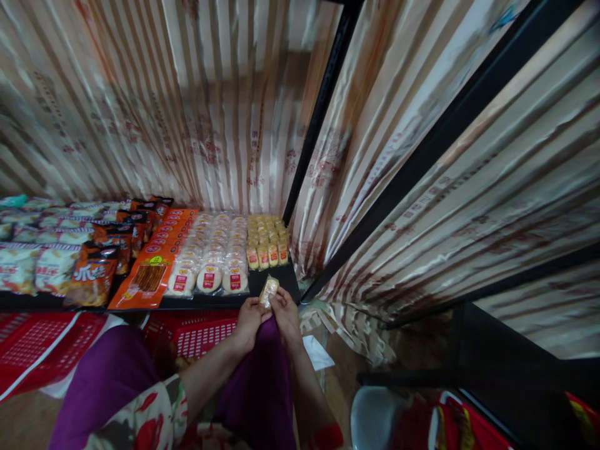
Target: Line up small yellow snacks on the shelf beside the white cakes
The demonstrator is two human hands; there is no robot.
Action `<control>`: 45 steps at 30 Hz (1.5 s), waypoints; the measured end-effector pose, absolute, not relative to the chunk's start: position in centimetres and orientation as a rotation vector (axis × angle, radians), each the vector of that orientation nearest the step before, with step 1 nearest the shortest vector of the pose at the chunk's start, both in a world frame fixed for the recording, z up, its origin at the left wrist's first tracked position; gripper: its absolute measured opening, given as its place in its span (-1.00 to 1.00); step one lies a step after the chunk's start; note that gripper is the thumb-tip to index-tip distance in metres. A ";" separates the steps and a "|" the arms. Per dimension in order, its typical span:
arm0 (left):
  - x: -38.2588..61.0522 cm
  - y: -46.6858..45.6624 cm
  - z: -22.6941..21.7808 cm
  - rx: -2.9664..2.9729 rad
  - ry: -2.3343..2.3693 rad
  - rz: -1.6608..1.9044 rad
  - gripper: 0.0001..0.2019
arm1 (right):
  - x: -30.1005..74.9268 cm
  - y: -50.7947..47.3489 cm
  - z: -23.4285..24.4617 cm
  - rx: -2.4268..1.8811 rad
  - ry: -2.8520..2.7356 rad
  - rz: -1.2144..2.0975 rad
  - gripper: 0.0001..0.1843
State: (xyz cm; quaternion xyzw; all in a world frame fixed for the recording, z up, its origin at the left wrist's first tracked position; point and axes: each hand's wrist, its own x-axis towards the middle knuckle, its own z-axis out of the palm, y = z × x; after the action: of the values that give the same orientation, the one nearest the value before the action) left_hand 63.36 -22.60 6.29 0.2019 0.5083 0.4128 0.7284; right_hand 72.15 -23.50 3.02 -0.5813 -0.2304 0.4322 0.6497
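- Purple cloth-covered knees (255,381) sit closest, angled toward the shelf edge; likely so both arms reach the goods easily.
- Left hand (249,322), bare, grasps the packet's lower left side with fingertips; a light pinch, presumably because the item is small.
- Right hand (285,310), bare, grasps the same packet from the right; two-sided hold probably keeps it steady and easy to turn.
- Small pale-yellow block-shaped packet in shiny clear wrap (269,293): between both hands, tilted, at the shelf's front edge. Its print is too blurred to read.
- Red plastic lattice basket (206,337) stands below the shelf front, left of the hands; seems within easy reach there.
- Black flat shelf (281,276) shows a bare strip just beyond the packet.
- White round cakes in clear wrap (209,279) lie in columns, red labels forward, apparently for reading from the front.
- Small yellow packs with red labels (272,255) form tight rows at the shelf's right end, looking like the held one.
- Orange flat pouches (150,269) overlap front to back, probably saving depth.
- Striped beige pleated curtain (220,112) hangs behind everything.
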 end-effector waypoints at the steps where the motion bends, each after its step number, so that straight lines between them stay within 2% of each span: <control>1: 63.4 -22.6 6.3 0.447 1.116 0.912 -0.79 | 72.1 -23.6 3.0 -1.320 -0.530 0.985 -0.50; 17: 63.0 -22.7 6.0 0.496 1.101 0.902 -0.86 | 72.0 -23.6 2.3 -1.345 -0.540 0.957 -0.51; 34: 62.8 -21.9 6.7 0.510 1.145 0.901 -0.78 | 72.2 -22.4 2.3 -1.376 -0.481 0.875 -0.56; 45: 63.6 -21.7 6.5 0.563 1.162 0.907 -0.83 | 72.4 -22.4 1.9 -1.391 -0.431 0.874 -0.57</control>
State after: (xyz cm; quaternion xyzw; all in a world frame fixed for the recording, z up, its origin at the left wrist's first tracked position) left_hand 63.57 -21.71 6.51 0.2531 0.5226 0.4080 0.7045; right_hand 72.41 -22.42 1.95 -0.6148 -0.1905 0.3865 0.6605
